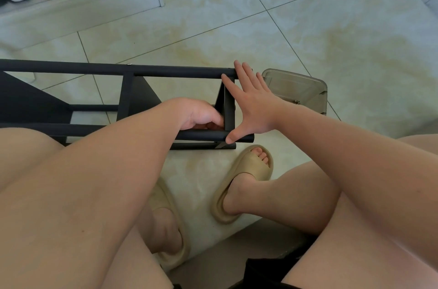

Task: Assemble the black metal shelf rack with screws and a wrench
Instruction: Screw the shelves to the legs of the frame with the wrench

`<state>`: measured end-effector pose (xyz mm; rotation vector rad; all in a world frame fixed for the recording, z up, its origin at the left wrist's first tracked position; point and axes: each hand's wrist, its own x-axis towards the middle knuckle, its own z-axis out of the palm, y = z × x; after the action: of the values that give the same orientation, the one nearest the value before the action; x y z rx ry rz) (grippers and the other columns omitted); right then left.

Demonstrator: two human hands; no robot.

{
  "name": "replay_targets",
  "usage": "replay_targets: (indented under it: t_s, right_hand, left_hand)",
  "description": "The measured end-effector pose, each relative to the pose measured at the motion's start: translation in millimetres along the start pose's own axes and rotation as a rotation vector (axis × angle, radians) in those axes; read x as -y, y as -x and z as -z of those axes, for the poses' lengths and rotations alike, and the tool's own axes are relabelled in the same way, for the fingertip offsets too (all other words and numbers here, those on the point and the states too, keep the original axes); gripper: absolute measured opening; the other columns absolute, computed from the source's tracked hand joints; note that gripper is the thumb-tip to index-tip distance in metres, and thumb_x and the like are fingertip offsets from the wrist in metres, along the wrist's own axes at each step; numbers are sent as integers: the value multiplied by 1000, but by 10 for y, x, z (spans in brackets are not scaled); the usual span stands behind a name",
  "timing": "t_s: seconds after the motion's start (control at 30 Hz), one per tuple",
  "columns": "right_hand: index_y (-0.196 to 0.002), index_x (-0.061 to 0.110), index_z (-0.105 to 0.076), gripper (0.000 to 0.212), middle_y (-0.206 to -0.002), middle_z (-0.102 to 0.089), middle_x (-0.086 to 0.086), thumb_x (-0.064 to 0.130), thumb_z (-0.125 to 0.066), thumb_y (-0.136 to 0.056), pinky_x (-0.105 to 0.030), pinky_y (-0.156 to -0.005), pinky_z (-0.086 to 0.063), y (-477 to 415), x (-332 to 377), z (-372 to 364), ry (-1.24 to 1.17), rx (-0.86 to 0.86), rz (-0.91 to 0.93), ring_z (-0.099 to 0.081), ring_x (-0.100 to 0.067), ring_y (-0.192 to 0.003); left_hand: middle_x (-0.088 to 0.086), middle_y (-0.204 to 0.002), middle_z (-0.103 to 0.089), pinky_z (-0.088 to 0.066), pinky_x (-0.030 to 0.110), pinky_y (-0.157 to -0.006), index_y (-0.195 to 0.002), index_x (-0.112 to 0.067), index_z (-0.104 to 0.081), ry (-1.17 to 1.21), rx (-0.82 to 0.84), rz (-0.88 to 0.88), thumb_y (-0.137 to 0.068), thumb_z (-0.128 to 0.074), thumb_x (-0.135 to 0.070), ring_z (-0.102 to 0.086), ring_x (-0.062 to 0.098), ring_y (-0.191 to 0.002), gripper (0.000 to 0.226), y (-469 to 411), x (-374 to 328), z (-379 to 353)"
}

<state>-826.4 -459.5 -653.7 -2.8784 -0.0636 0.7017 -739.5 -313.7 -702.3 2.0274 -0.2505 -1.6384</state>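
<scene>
While the right hand [251, 108] is spread flat on the end of the black rack [71, 68], fingertips on the far tube and thumb on the near one, the left hand [201, 113] is curled at its 9 o'clock, fingers tucked behind the end upright, can't tell if they're pinching anything. That rack's on its side on the floor [331, 28], with a smoky plastic tub [298, 85] at the right hand's 2 o'clock.
</scene>
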Motion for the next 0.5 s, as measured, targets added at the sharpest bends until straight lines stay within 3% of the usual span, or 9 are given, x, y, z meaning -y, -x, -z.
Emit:
replay_targets:
  t_s: [0.13, 0.27, 0.4, 0.5]
  right_hand:
    - [-160, 15, 16, 152, -160, 34, -20, 83, -74, -58, -51, -122, 12, 5, 4, 5, -1, -1, 0, 33, -35, -148]
    - [-159, 15, 17, 152, -160, 35, -20, 82, -74, -58, -51, -121, 13, 5, 5, 9, -4, 3, 2, 34, -35, -147]
    - [-159, 15, 17, 152, -160, 34, -20, 82, -75, -59, -50, -121, 13, 4, 4, 8, -7, 4, 3, 34, -35, -147]
    - [-159, 15, 17, 151, -160, 35, -20, 82, -75, -59, -50, -121, 13, 1, 0, 0, -11, 2, 6, 35, -34, -147]
  left_hand:
    - [15, -109, -68, -46, 41, -103, -121, 0, -67, 17, 27, -1, -91, -63, -14, -60, 25, -94, 33, -3, 4, 10]
    - [11, -100, -66, -47, 36, -92, -116, -3, -69, 32, 54, -2, -92, -60, -11, -59, 26, -93, 27, 13, 5, 20]
    - [10, -103, -68, -46, 38, -99, -109, -9, -71, 72, 106, -3, -95, -55, -9, -61, 24, -94, 21, 28, 12, 31]
    - [5, -91, -72, -49, 33, -85, -99, -9, -72, 78, 82, 14, -94, -58, -15, -64, 21, -85, 16, 30, 10, 27]
